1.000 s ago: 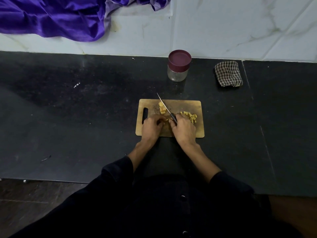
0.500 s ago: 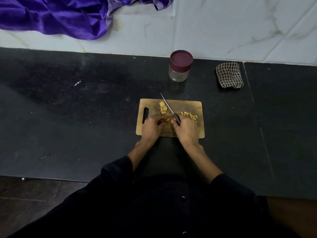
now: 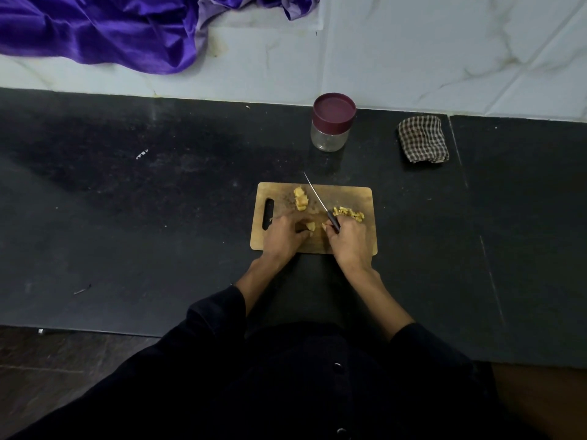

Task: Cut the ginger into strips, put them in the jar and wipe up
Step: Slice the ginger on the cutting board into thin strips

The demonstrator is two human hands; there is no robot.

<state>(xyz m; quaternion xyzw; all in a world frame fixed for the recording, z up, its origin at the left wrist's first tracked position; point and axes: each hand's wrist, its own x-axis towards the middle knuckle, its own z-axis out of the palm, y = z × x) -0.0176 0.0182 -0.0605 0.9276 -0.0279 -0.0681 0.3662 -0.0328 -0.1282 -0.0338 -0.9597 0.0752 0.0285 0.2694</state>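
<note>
We stand at a black counter (image 3: 127,201) backed by a white marble wall (image 3: 444,52), with a purple cloth (image 3: 95,27) draped at the upper left. Our dark sleeves (image 3: 216,315) reach forward over the near edge. A wooden cutting board (image 3: 355,195) lies flat in front of us, its handle slot to the left. Beyond it, near the wall, a glass jar (image 3: 330,138) stands upright with its maroon lid (image 3: 333,109) on, and a folded checkered rag (image 3: 422,139) lies well to the jar's right.

Our left hand (image 3: 284,233) rests on the board, fingers curled onto a small piece of ginger (image 3: 310,226) that shows just past the fingertips. Our right hand (image 3: 351,238) is closed around the dark handle of a knife (image 3: 319,201), whose thin blade points away and to the left, just right of the held piece. A stack of uncut ginger slices (image 3: 300,200) sits left of the blade, toward the far edge. A little heap of cut strips (image 3: 349,213) lies right beyond our right knuckles.
</note>
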